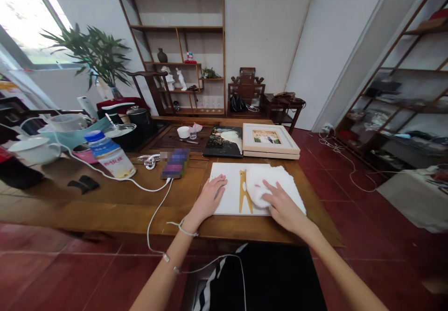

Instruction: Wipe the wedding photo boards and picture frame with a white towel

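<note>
Fingers of the left hand point(212, 195): extended, close together, laid flat with nothing grasped, on the left part of a white board point(231, 182); fingers of the right hand point(284, 206): outstretched and parted, nothing clenched, resting on a bunched white cloth point(289, 182). White cloth: fluffy, spread over the right part of the board, its far right edge irregular. Yellow figure point(242, 187): slim, two ears at the top, two legs below, on the board between the hands, just beside the cloth's left edge; whether printed or a separate piece, cannot tell. Left wrist: one thin pale cord point(189, 231), tied, loose end outward. White board: flat near the front edge of a brown wooden table point(129, 203). Beyond the board: one dark picture panel point(219, 150) with a white-gowned figure, lying flat; beside it, one pale picture frame point(273, 152), also lying flat. To the left: one phone point(175, 164), display blurred, with a white cable point(156, 190) at its near end; one clear bottle point(114, 159), blue cap, tilted in view; two small dark pieces point(83, 184), near the bottle; one white cup point(37, 150), handled. Farther off: one leafy plant point(100, 56); one wooden shelf unit point(177, 27) against the wall; one dark carved chair point(247, 84)
</note>
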### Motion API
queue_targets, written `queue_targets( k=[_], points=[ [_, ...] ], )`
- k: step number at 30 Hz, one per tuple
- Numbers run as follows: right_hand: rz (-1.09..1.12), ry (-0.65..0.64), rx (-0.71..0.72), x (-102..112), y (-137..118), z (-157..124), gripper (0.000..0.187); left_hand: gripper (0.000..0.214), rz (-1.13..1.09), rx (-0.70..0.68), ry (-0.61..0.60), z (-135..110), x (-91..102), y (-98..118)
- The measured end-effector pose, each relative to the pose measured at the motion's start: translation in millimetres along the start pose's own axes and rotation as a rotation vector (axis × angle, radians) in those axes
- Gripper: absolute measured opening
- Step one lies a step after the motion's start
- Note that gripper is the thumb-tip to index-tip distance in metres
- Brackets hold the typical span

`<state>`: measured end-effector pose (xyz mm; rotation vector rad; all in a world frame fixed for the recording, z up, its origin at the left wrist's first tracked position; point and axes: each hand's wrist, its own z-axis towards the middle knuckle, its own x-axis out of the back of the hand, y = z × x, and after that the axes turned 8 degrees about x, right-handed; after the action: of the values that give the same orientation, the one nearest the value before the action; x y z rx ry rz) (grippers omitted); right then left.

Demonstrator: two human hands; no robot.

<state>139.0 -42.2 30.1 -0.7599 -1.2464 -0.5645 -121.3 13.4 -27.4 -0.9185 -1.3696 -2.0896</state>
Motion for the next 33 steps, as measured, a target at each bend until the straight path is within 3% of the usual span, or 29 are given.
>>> queue_targets(
  k=[4, 7, 10, 14, 17, 19, 28, 33],
  points=[
    [0.084, -0.095, 0.044, 17, -25, -41, 0.047, 0.030, 0.007, -0.007, 0.004, 0, 0.1, 1],
    [0.132, -0.094, 0.030, 21, -24, -45, 0.048, 0.030, 0.016, -0.011, -0.004, 0, 1.2, 2],
    [0.151, -0.016, 0.003, 13, -5, -21, 0.047, 0.030, 0.018, -0.018, -0.009, 0, 2.2, 2],
    [0.143, 0.101, -0.109, -4, 22, 32, 0.050, 0.030, 0.015, -0.021, -0.011, 0, 2.7, 1],
    [0.097, 0.149, -0.179, -14, 24, 62, 0.053, 0.029, 0.004, -0.016, -0.001, 0, 2.4, 0],
    [0.053, 0.143, -0.149, -18, 14, 67, 0.052, 0.029, -0.002, -0.015, 0.002, 0, 1.7, -1],
    [0.017, 0.029, 0.134, -21, -63, 2, 0.045, 0.030, 0.007, -0.050, 0.010, 1, -1.1, -2],
    [0.025, 0.028, 0.122, -18, -54, 13, 0.047, 0.030, 0.016, -0.027, 0.001, 0, 0.1, 0]
  ],
)
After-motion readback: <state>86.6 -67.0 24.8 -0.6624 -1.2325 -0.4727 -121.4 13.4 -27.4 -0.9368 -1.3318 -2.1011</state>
